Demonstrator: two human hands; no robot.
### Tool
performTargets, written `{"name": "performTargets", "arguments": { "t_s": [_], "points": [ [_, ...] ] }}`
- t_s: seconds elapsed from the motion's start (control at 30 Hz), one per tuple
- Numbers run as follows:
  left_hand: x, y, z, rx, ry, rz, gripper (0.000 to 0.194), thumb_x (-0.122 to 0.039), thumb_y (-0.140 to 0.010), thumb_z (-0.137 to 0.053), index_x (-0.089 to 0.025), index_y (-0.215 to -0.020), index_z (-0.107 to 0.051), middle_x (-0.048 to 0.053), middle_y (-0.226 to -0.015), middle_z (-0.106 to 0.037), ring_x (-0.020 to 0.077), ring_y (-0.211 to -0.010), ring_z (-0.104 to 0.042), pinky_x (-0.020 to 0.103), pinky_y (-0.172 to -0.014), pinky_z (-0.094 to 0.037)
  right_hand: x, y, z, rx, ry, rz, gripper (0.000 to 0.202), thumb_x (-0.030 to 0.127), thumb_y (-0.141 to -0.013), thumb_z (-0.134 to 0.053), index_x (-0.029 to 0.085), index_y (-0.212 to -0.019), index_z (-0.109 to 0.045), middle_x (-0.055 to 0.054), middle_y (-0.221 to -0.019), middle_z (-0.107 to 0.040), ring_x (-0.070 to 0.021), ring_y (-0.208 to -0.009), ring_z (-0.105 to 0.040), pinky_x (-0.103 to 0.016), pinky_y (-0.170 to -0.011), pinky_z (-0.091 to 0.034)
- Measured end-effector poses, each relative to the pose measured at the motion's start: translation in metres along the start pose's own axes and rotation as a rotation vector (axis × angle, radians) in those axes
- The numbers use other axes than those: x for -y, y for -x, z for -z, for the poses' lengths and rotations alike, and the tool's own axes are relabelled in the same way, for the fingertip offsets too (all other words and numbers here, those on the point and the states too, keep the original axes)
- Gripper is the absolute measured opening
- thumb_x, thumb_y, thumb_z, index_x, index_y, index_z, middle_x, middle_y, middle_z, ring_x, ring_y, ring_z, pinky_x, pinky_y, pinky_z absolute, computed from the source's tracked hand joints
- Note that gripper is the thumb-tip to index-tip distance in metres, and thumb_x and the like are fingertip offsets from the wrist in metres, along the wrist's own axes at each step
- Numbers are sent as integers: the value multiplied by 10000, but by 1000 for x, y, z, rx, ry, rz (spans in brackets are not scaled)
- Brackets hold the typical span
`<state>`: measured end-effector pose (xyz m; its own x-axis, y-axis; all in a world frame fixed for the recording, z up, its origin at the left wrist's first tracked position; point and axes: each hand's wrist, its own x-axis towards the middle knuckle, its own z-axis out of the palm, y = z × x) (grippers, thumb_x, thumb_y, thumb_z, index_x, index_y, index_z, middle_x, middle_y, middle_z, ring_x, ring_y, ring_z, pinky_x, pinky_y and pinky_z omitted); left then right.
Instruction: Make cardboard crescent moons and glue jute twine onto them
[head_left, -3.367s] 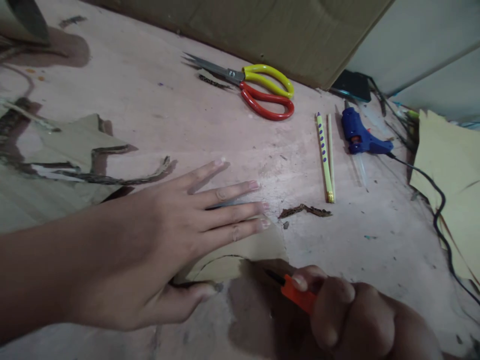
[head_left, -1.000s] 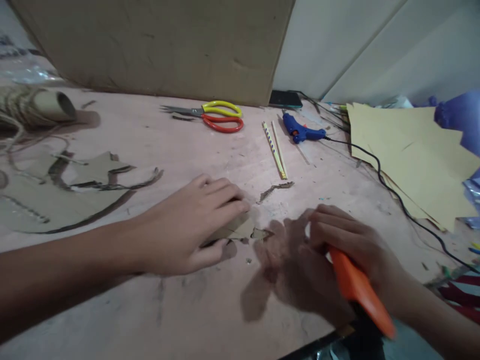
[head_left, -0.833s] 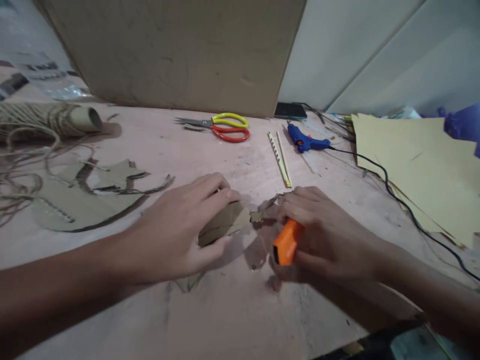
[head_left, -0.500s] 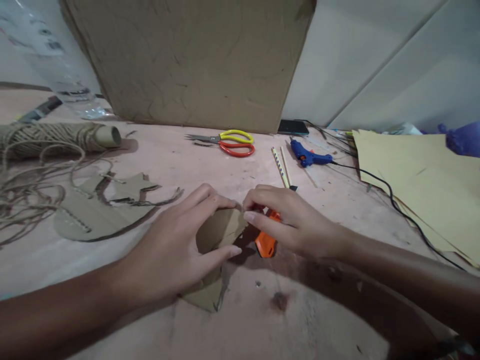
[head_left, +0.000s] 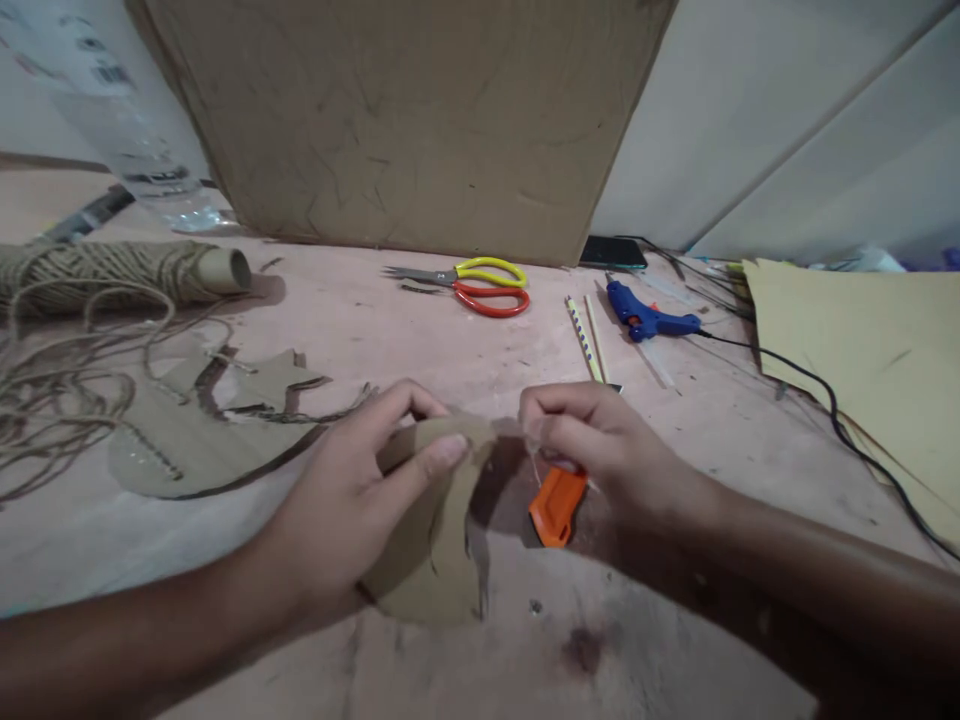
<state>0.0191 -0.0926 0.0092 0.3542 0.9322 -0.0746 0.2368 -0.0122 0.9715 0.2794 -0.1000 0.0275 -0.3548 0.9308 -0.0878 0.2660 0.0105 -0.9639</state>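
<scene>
My left hand [head_left: 360,490] grips a curved piece of brown cardboard [head_left: 439,550], its thumb on the front face near the top edge and its fingers behind. The piece is tilted, its lower end near the table. To the right, my right hand [head_left: 592,440] is closed in a pinch, apart from the cardboard; what it pinches is too small and blurred to name. Just below it lies an orange cutter [head_left: 556,508] on the table, its upper end hidden by the hand.
Red and yellow scissors [head_left: 491,287], a blue glue gun [head_left: 649,315] and a striped pencil [head_left: 583,338] lie behind. At left are a twine roll [head_left: 127,275], a cardboard moon with a star [head_left: 217,440] and a bottle [head_left: 142,150]. Yellowish sheets [head_left: 855,350] lie right; a large cardboard panel [head_left: 405,120] stands behind.
My right hand has pulled away from the cardboard to the right. The cardboard has turned so more of its face shows, and my left thumb now presses on it. The view has shifted slightly.
</scene>
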Motion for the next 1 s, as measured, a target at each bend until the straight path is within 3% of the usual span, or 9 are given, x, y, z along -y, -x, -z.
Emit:
{"name": "performTargets", "arguments": {
  "t_s": [0.07,0.13,0.23,0.3,0.4,0.5,0.73,0.87,1.0],
  "points": [
    [0,-5,7,-77,-11,28,409,-625,-1012,-895,-272,-985,-690,-48,-803,-740,162,-668,-604,250,-554,-465,1,-5,12,-70,20,27,283,354,-946,-599,274,-701,-485,71,-635,-394,-125,-588,-362,-316,-592,-340],
    [0,-10,13,-115,-50,7,440,-650,-991,-894,-272,-983,-668,-47,-770,-713,153,-620,-553,246,-500,-413,1,-10,22,-145,63,52,274,371,-995,-649,264,-756,-569,46,-687,-501,-152,-648,-469,-331,-641,-406],
    [-1,-13,13,-103,-9,3,448,-657,-999,-870,-282,-1009,-625,-33,-822,-727,174,-663,-598,255,-527,-481,2,-11,24,-301,167,135,175,361,-1009,-787,246,-1139,-757,-81,-1228,-787,-259,-1161,-705,-410,-983,-562],
    [-2,-12,9,-94,50,17,452,-639,-999,-881,-291,-1045,-596,-32,-871,-737,183,-701,-635,262,-570,-535,4,-4,16,-311,269,198,341,335,-1021,-814,258,-1348,-754,-113,-1518,-731,-296,-1450,-630,-467,-1206,-500],
    [-4,-5,2,-74,132,55,481,-605,-981,-920,-303,-1099,-564,-41,-892,-736,178,-683,-643,264,-580,-565,10,10,-4,-25,283,146,111,353,-1107,-767,247,-1139,-772,-50,-1164,-762,-238,-1144,-690,-405,-1032,-526],
    [-2,2,-1,-18,272,96,479,-533,-964,-964,-315,-1115,-565,-61,-858,-732,165,-632,-635,252,-563,-575,15,19,-18,218,60,-36,325,394,-1094,-823,241,-867,-647,27,-837,-611,-168,-799,-555,-342,-745,-452],
    [7,7,8,264,436,206,400,-350,-761,-1077,-284,-1119,-911,6,-1001,-891,206,-775,-758,264,-676,-691,21,19,-15,215,-262,-97,548,539,-1040,-970,237,-801,-581,58,-722,-497,-130,-685,-400,-302,-597,-303],
    [4,5,11,355,469,242,317,-348,-783,-1072,-288,-1072,-957,5,-968,-892,194,-751,-755,241,-665,-674,14,23,-15,241,-373,-112,570,574,-1002,-1012,235,-818,-592,55,-739,-514,-127,-674,-421,-298,-585,-322],
    [4,3,14,463,468,235,422,-433,-836,-1073,-252,-1201,-962,83,-1137,-925,230,-843,-804,274,-718,-710,5,25,-17,255,-403,-106,611,671,-1024,-968,224,-829,-600,32,-822,-540,-135,-752,-440,-304,-665,-376]
  ]
}}
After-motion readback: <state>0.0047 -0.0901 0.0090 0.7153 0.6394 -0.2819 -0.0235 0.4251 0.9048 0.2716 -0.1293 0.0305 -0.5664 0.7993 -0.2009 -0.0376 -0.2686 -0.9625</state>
